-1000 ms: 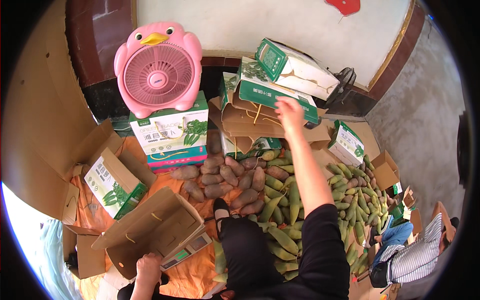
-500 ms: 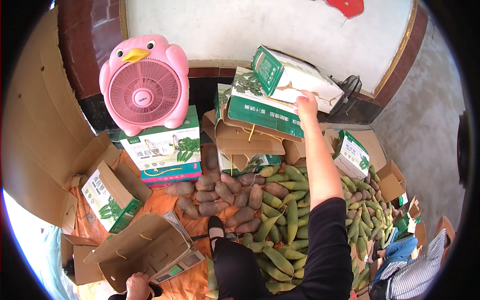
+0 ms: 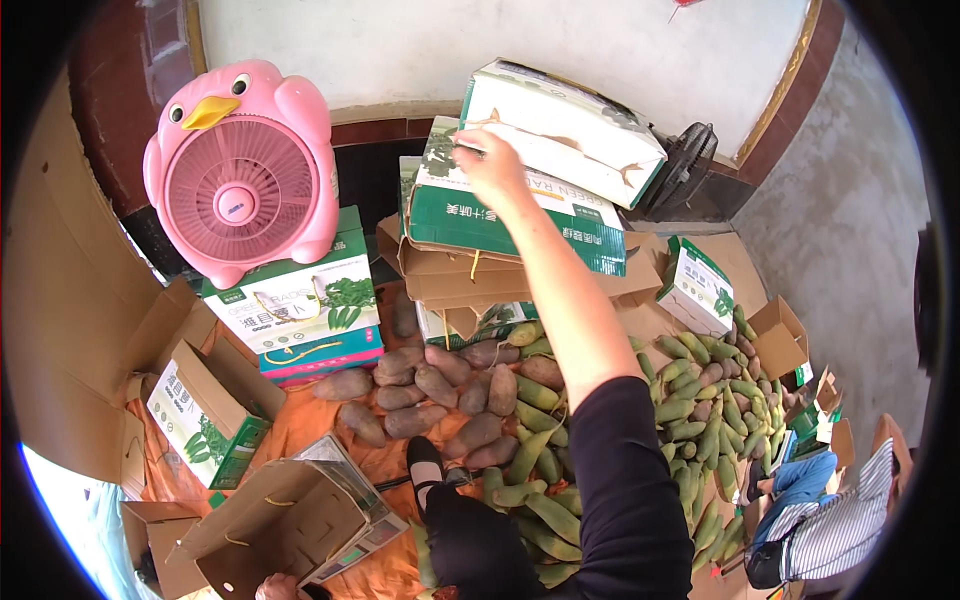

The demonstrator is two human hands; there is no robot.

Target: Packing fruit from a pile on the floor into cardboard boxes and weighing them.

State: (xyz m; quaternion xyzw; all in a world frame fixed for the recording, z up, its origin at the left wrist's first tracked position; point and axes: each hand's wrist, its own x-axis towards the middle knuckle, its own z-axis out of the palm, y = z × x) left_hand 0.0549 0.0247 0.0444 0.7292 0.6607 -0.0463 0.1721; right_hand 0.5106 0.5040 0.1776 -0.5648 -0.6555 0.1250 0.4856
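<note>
My right hand (image 3: 490, 172) is stretched far forward over a stack of printed cartons, with thumb and fingers apart. It is beside the left end of a white and green carton (image 3: 565, 145), which lies tilted on top; whether it touches is unclear. Beneath is a green and white carton (image 3: 480, 218) with brown flaps hanging at its front. My left hand (image 3: 279, 587), partly cut off at the lower edge, is closed on the rim of an open cardboard box (image 3: 255, 525). That box's brown inside and a yellow cord handle show.
A pink bird-shaped fan (image 3: 240, 175) stands on cartons at the left. Reddish tubers (image 3: 400, 395) and green radishes (image 3: 540, 515) lie on orange sheeting (image 3: 300, 420). A black fan (image 3: 685, 165) is behind the stack. Another person (image 3: 835, 515) sits at the lower right.
My right hand has moved left and slightly up, away from the top carton's front. That carton has shifted and turned, showing more of its white side. My left hand has dropped lower.
</note>
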